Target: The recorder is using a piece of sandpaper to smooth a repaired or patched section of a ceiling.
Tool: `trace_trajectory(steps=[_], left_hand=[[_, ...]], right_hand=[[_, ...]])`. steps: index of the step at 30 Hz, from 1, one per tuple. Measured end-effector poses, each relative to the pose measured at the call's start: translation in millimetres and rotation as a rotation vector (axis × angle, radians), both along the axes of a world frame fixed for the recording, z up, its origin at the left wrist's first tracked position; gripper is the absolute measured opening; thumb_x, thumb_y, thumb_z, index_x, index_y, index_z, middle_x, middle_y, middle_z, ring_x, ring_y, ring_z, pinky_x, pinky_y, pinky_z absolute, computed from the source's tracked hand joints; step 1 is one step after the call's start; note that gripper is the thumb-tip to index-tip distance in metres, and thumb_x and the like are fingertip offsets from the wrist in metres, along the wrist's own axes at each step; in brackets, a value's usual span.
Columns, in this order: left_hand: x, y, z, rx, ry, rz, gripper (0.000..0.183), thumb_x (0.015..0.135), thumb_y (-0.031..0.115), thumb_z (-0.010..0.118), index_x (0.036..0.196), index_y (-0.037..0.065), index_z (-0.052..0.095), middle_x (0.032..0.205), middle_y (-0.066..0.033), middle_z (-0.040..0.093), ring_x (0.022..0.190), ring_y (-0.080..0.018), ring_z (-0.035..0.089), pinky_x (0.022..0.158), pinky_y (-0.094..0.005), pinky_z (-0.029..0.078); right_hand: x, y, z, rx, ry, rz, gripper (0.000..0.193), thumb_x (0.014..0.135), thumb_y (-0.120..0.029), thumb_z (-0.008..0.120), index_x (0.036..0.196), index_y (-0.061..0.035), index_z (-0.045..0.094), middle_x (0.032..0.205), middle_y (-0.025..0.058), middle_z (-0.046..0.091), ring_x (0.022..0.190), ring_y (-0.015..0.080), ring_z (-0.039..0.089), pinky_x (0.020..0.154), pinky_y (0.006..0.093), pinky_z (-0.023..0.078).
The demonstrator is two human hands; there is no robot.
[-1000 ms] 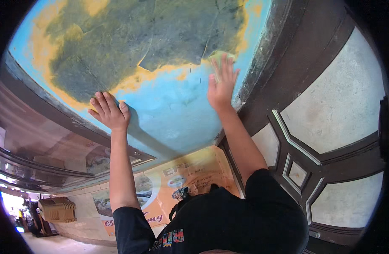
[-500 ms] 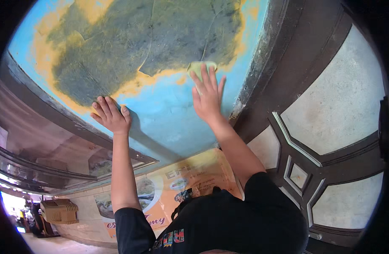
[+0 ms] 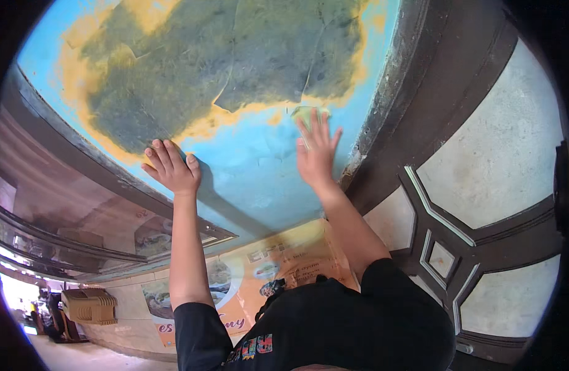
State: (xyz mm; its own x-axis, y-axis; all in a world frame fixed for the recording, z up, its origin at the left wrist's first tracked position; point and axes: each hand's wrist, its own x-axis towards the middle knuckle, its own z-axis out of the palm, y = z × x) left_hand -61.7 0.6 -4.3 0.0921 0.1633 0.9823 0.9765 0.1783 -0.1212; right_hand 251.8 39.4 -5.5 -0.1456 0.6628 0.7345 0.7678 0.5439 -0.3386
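My right hand (image 3: 318,154) lies against a painted wall (image 3: 253,164), fingers spread over a pale green sheet (image 3: 303,115) that looks like sandpaper. Most of the sheet is hidden under the fingers and palm; its upper edge shows beyond the fingertips. It sits on light blue paint just below a big dark grey patch (image 3: 173,80) with an orange-yellow border. To the left, my left hand (image 3: 176,170) rests on the wall at the patch's lower edge. Its fingers are stretched out, with nothing seen in them.
A dark frame strip (image 3: 389,99) with a worn edge borders the wall on the right, beside a dark door with pale panels (image 3: 482,136). On the left runs a dark-framed glass pane (image 3: 80,204). Below hang an orange printed banner (image 3: 297,247) and, farther off, a brown plastic object (image 3: 89,306).
My right hand and the sheet have slid a little down the wall, away from the dark patch. The left hand keeps its place on the wall while the view shifts slightly.
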Motion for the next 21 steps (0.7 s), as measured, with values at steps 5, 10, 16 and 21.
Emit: trace_trajectory(steps=[5,10,16,21], left_hand=[[-1.0,2.7,-2.0,-0.002,-0.007,-0.023,0.059,0.098,0.041,0.028,0.147,0.007,0.029,0.154,-0.0102,0.023,0.144,-0.0323,0.016,0.115,-0.0521,0.002],[-5.7,-4.0,-1.7,-0.003,-0.008,-0.011,0.059,0.098,0.041,0.028,0.146,0.007,0.03,0.154,-0.0106,0.024,0.144,-0.0325,0.015,0.115,-0.0523,0.002],[-5.6,0.7,-0.7,0.016,0.0,-0.047,0.059,0.097,0.04,0.03,0.145,0.006,0.032,0.154,-0.0113,0.025,0.144,-0.0332,0.016,0.115,-0.0531,0.002],[-13.7,-3.1,-2.3,0.005,0.004,-0.007,0.06,0.097,0.04,0.028,0.147,0.006,0.029,0.154,-0.0107,0.024,0.144,-0.0333,0.016,0.115,-0.0527,0.002]], right_hand=[[-0.6,14.6,20.1,0.115,0.133,-0.021,0.043,0.094,-0.016,0.046,0.137,-0.0173,0.048,0.153,0.0116,0.027,0.143,0.0346,0.018,0.11,0.0611,0.001],[-13.5,-4.0,5.8,0.07,-0.014,0.084,0.044,0.093,-0.014,0.047,0.137,-0.0169,0.048,0.153,0.011,0.027,0.143,0.0348,0.018,0.11,0.0619,0.001],[-4.5,13.2,20.8,0.135,0.134,-0.035,0.045,0.093,-0.014,0.048,0.137,-0.0167,0.048,0.153,0.0118,0.028,0.142,0.0367,0.019,0.11,0.0624,0.003],[-37.1,-11.5,13.3,0.066,-0.039,0.126,0.044,0.093,-0.018,0.048,0.136,-0.0202,0.049,0.153,0.0111,0.027,0.142,0.0362,0.019,0.11,0.0627,0.003]])
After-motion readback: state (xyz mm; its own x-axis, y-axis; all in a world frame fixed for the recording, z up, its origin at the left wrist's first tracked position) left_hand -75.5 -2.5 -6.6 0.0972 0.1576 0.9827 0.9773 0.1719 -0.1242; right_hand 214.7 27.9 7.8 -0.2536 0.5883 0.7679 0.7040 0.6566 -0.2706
